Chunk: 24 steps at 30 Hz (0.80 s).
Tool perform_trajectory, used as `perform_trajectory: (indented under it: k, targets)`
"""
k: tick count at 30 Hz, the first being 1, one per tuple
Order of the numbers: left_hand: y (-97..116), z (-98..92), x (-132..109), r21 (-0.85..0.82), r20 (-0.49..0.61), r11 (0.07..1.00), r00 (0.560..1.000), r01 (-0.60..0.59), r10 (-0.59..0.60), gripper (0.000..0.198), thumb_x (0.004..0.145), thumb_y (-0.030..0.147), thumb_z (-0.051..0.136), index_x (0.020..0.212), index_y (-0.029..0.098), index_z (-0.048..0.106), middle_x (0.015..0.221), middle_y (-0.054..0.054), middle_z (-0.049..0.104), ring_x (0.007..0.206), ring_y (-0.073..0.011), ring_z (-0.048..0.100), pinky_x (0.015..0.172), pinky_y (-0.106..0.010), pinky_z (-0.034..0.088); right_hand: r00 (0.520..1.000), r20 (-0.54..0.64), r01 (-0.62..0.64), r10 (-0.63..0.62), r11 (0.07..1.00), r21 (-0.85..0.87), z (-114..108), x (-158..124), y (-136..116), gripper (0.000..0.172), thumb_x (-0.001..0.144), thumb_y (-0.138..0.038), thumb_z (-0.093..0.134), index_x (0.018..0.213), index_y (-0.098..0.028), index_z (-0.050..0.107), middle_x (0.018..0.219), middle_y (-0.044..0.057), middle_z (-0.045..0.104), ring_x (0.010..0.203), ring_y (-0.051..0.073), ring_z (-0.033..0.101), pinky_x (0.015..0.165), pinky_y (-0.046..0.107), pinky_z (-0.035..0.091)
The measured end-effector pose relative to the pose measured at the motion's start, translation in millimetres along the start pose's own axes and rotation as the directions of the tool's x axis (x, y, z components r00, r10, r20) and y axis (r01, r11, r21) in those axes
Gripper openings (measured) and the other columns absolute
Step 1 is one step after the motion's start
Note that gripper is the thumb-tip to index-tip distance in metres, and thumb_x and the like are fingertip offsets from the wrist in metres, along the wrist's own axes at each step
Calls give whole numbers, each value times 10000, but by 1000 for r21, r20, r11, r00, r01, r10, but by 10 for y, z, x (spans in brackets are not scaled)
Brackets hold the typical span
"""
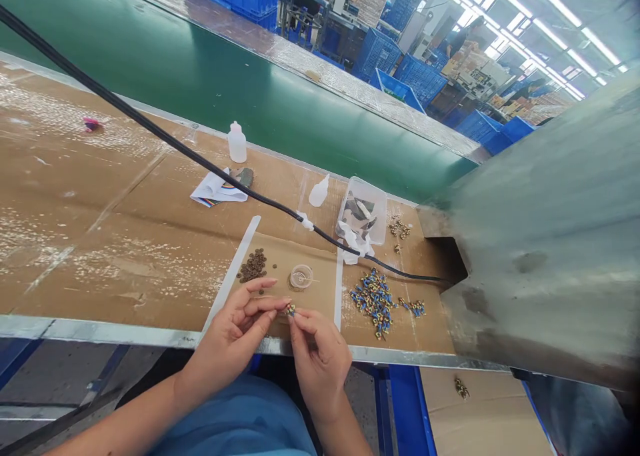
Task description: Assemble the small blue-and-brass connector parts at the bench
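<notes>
Between the fingertips of both hands is a small blue and yellow part [291,309], too tiny to name. My left hand [243,319] pinches it from the left, with the index finger and thumb closing on it. My right hand [320,349] grips it from the right between thumb and index finger. Just beyond them stands a small round clear cup [301,277] with a thin stick in it. A pile of small brown discs [253,265] lies to the left, and a heap of similar blue and yellow parts [374,301] to the right.
A clear plastic box [363,209] holds scraps. White squeeze bottles [237,143] stand or lie near the green belt [300,116]. A black cable [200,166] crosses over the table. A large metal panel [550,256] closes off the right side, with a cardboard sheet [485,409] below.
</notes>
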<state>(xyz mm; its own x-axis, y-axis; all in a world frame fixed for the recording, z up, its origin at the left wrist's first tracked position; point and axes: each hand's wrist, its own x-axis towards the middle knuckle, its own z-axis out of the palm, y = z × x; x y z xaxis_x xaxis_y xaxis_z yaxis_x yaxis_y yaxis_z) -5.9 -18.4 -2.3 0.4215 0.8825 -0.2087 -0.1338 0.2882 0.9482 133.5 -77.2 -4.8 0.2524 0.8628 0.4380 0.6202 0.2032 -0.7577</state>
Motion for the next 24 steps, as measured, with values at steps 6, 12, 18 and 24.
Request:
perform_trajectory:
  k: [6, 12, 18, 24]
  targets:
    - [-2, -7, 9, 56, 21, 998, 999, -26, 25, 377, 879, 254, 552, 1228, 222, 415, 1149, -91, 675, 1105, -188, 597, 978, -338, 448, 1000, -2, 5, -5, 1000, -1, 22, -14, 19, 182, 823, -67, 590, 905, -223, 635, 922, 15, 712, 869, 118, 665, 779, 221, 523]
    - [-29, -1, 34, 4, 20, 1000, 1000, -24, 24, 325, 868, 242, 576, 1163, 241, 438, 1018, -39, 711, 1038, -165, 625, 944, -305, 464, 1000, -20, -1, 1, 1000, 5, 26, -20, 21, 181, 819, -67, 589, 891, -224, 644, 910, 8, 716, 854, 115, 671, 770, 217, 528]
    - [11, 7, 24, -19, 15, 1000, 1000, -20, 20, 298, 867, 232, 573, 1136, 238, 443, 987, -39, 726, 1023, -169, 634, 935, -305, 462, 999, -29, -27, 27, 1000, -4, 52, -18, 8, 159, 823, -90, 584, 866, -227, 653, 891, 16, 722, 836, 130, 678, 751, 231, 534]
    - [63, 22, 36, -32, -29, 999, 999, 17, -18, 374, 833, 255, 610, 1169, 230, 446, 966, -60, 747, 1005, -214, 655, 907, -336, 475, 995, -37, -90, 92, 994, 58, 60, -16, -18, 141, 820, -109, 592, 857, -223, 665, 891, 27, 727, 831, 144, 680, 758, 252, 533]
